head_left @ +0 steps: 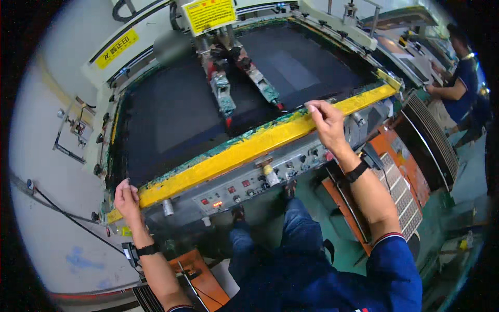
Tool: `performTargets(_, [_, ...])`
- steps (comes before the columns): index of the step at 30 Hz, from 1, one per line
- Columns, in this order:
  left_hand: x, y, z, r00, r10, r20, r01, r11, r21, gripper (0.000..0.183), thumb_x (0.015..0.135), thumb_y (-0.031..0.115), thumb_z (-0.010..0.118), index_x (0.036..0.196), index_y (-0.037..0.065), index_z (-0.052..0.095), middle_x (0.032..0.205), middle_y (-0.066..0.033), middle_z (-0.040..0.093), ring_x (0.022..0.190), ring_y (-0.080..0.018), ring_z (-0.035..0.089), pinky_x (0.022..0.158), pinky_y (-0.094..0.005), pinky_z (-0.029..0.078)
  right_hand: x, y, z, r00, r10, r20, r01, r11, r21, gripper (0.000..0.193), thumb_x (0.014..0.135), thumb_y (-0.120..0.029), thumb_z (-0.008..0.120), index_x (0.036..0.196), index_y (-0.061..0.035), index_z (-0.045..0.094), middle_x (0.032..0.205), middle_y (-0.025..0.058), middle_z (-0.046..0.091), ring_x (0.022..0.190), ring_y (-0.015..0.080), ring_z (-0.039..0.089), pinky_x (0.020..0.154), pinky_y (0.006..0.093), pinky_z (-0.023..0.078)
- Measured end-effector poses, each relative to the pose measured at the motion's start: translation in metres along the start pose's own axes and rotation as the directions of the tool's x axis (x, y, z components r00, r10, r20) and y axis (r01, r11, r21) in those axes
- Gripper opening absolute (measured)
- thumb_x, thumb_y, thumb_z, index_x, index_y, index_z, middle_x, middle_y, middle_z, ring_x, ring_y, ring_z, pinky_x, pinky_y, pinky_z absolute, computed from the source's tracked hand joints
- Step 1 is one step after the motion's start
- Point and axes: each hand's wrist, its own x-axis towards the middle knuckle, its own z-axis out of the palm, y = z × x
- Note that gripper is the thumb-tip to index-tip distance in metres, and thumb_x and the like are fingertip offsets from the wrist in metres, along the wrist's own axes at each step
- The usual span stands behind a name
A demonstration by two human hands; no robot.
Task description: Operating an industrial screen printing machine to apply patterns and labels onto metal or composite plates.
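A screen printing machine fills the middle, its dark ink-covered screen [176,119] edged by a yellow frame bar [249,153] along the near side. My left hand [127,202] is at the bar's left end, fingers curled closed; whether anything is between them is hidden. Over the bar's right part is my right hand [327,122], its fingers bent and drawn together near the green-stained frame edge. What it pinches, if anything, is too small to make out. Two squeegee arms [223,96] with red tips reach down over the screen between my hands.
Below the bar runs a grey control panel [244,187] with knobs and switches. An orange rack [358,208] bearing a patterned sheet [397,192] stands at right, beside a dark ribbed stack [429,138]. Another person [462,86] works at far right. A black cable [73,216] crosses at left.
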Motion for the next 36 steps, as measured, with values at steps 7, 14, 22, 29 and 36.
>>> performTargets(7, [-0.004,0.013,0.023,0.999,-0.005,-0.034,0.008,0.998,0.07,0.024,0.092,0.021,0.052,0.108,0.005,0.06,0.082,0.0007,0.054,0.069,-0.0064,0.047,0.061,-0.02,0.039,-0.002,0.001,-0.016,0.994,-0.095,-0.055,0.079,0.966,-0.244,0.01,0.081,-0.014,0.061,0.082,-0.0054,0.066,0.074,0.0098,0.064,0.066,0.0228,0.062,0.061,0.0336,0.05])
performTargets(14, [-0.021,0.039,0.021,0.886,0.458,0.075,-0.429,0.745,0.511,0.022,0.087,0.017,0.056,0.094,0.0,0.069,0.088,-0.0125,0.068,0.071,-0.0195,0.062,0.06,-0.0294,0.05,-0.006,0.008,0.003,0.984,-0.154,-0.092,0.146,0.985,-0.088,0.016,0.077,-0.02,0.063,0.072,-0.0051,0.062,0.063,0.0088,0.059,0.056,0.0227,0.06,0.051,0.0337,0.046])
performTargets(22, [-0.01,0.018,0.016,0.99,0.127,-0.054,-0.113,0.971,0.209,0.025,0.089,0.021,0.055,0.094,0.001,0.068,0.083,-0.0106,0.067,0.069,-0.0182,0.061,0.058,-0.0276,0.048,-0.005,0.003,-0.014,0.988,-0.125,-0.09,0.114,0.987,-0.115,0.017,0.076,-0.019,0.063,0.069,-0.0043,0.061,0.061,0.0088,0.058,0.053,0.0216,0.059,0.05,0.0334,0.046])
performTargets(29, [0.024,-0.049,-0.018,0.961,0.275,0.01,-0.259,0.89,0.376,0.03,0.091,0.019,0.05,0.114,0.001,0.059,0.107,-0.0137,0.062,0.091,-0.0238,0.058,0.078,-0.0308,0.048,-0.006,0.014,0.0,0.995,-0.074,-0.061,0.06,0.975,-0.215,0.017,0.078,-0.023,0.061,0.075,-0.0069,0.065,0.072,0.0116,0.063,0.065,0.0272,0.062,0.058,0.0365,0.05])
performTargets(36, [-0.005,0.006,0.01,0.998,0.018,-0.061,-0.023,0.997,-0.078,0.018,0.092,0.016,0.05,0.1,0.004,0.061,0.069,0.0005,0.054,0.053,-0.0034,0.04,0.046,-0.0175,0.03,-0.008,0.013,0.0,0.994,-0.093,-0.053,0.083,0.983,-0.161,0.011,0.083,-0.012,0.062,0.083,-0.0019,0.065,0.066,0.0068,0.059,0.056,0.0117,0.053,0.052,0.0256,0.041])
